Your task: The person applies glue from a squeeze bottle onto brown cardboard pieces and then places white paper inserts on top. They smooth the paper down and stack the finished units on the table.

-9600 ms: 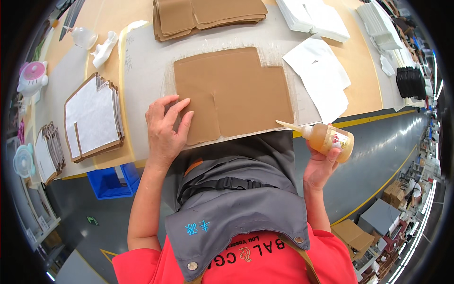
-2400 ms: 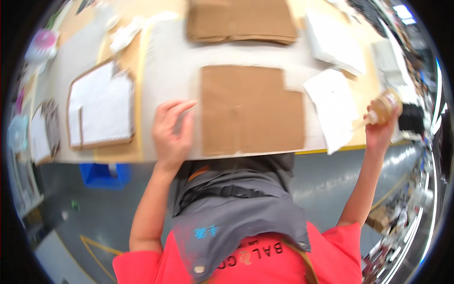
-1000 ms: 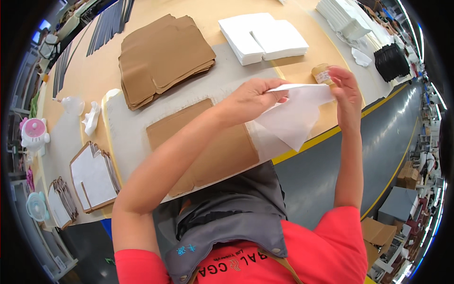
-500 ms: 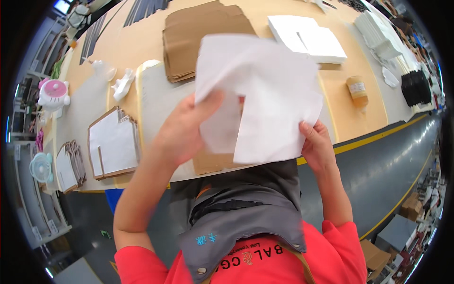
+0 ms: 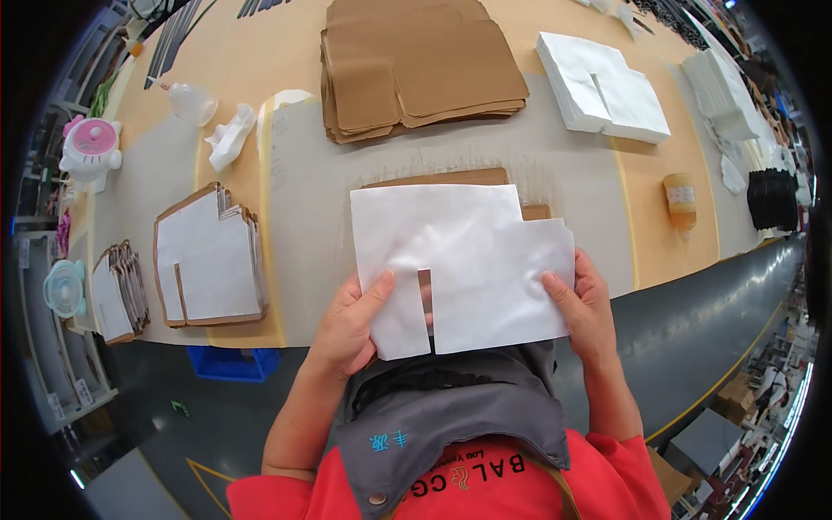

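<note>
Between my two hands is a white cut sheet (image 5: 494, 251) with a narrow slit in its lower edge and a step at its upper right corner. My left hand (image 5: 348, 322) pinches its left side, thumb on top. The right side is gripped by my right hand (image 5: 586, 303), also thumb on top. Beneath the sheet lies a brown cut piece (image 5: 468, 177), mostly hidden; only its far edge and a corner show. Beyond it sits a stack of brown pieces (image 5: 451, 69). To its right is a stack of matching white sheets (image 5: 611, 91).
White-faced brown pieces lie in a larger stack (image 5: 212, 260) and a smaller one (image 5: 117, 290) at left. Nearby are a clear squeeze bottle (image 5: 192, 104), crumpled white material (image 5: 230, 139) and two small fans. An amber bottle (image 5: 680, 199) and black bundle (image 5: 771, 199) stand right.
The white sheet, earlier raised and curled, is now lower, flatter and nearer to me. My left hand has moved down to its lower left side; my right hand stays on the right edge.
</note>
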Available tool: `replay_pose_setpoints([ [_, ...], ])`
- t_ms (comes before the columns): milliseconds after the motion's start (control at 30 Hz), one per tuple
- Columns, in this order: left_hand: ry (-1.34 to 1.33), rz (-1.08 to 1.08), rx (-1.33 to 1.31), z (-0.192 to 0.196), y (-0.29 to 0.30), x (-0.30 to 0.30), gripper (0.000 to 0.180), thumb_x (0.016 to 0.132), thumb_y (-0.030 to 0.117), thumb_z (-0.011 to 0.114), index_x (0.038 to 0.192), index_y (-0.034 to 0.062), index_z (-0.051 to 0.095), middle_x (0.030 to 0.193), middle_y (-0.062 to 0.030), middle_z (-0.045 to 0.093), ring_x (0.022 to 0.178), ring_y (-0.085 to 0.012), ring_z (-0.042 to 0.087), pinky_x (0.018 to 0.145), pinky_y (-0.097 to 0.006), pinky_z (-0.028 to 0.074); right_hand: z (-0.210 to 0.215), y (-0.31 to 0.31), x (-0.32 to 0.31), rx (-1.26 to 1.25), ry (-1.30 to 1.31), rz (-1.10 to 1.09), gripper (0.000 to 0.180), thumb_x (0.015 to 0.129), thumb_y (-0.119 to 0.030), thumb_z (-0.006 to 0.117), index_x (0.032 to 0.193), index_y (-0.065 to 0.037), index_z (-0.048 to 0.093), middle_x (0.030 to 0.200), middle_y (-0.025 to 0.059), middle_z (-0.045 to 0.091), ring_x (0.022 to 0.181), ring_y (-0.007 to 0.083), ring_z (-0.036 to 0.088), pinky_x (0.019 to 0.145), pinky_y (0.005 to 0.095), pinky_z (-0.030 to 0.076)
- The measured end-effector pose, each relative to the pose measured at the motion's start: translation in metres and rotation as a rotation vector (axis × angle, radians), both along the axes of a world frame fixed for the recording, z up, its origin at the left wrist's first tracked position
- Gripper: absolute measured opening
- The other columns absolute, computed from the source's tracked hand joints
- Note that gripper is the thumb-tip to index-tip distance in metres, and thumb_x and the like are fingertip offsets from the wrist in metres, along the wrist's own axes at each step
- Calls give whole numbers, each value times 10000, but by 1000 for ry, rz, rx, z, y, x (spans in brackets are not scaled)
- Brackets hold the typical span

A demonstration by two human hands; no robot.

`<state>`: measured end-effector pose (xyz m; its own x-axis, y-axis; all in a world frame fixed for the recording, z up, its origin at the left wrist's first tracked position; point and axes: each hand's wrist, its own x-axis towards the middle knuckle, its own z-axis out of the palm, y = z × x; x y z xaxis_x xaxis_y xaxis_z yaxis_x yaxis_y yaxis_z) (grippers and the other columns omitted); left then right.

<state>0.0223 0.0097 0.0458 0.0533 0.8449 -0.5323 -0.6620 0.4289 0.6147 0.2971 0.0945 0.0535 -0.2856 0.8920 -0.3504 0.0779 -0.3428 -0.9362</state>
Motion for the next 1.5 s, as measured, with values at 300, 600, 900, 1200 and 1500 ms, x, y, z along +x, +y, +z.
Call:
replay_pose_setpoints([
  [300,0,-15,-54,-2,23,0,403,1055,199,475,1414,26,408,1304,-128,555,1148,-245,619,874,-430,601,-4,24,-7,-50,-73,-27,398,967,-147,634,1304,25,509,1029,37,655,790,40,598,626,190,475],
  [600,-2,-30,-64,-7,31,-2,411,1054,210,480,1413,23,408,1309,-136,555,1165,-255,614,873,-438,602,-2,31,-8,-118,-123,-16,403,968,-150,637,1304,31,508,1030,41,660,786,37,600,628,188,478],
  [900,-26,-31,-68,-8,33,-2,415,1053,218,483,1409,15,412,1316,-147,558,1182,-273,607,881,-446,599,-11,32,-8,-82,-97,-30,414,965,-141,641,1314,37,508,1104,62,650,924,71,609,787,219,496],
  [1200,-28,-33,-81,-10,33,-1,408,1051,216,486,1398,11,419,1309,-149,565,1167,-265,619,867,-434,607,-9,32,-7,-120,-120,-17,423,963,-150,641,1318,35,504,1040,45,659,776,37,599,617,188,477],
  [1500,-23,-37,-96,-10,35,-1,413,1051,210,486,1413,25,414,1306,-141,569,1151,-253,627,854,-426,610,-13,31,-9,-85,-121,-47,421,963,-153,639,1316,32,504,1024,42,658,702,26,583,517,182,447],
])
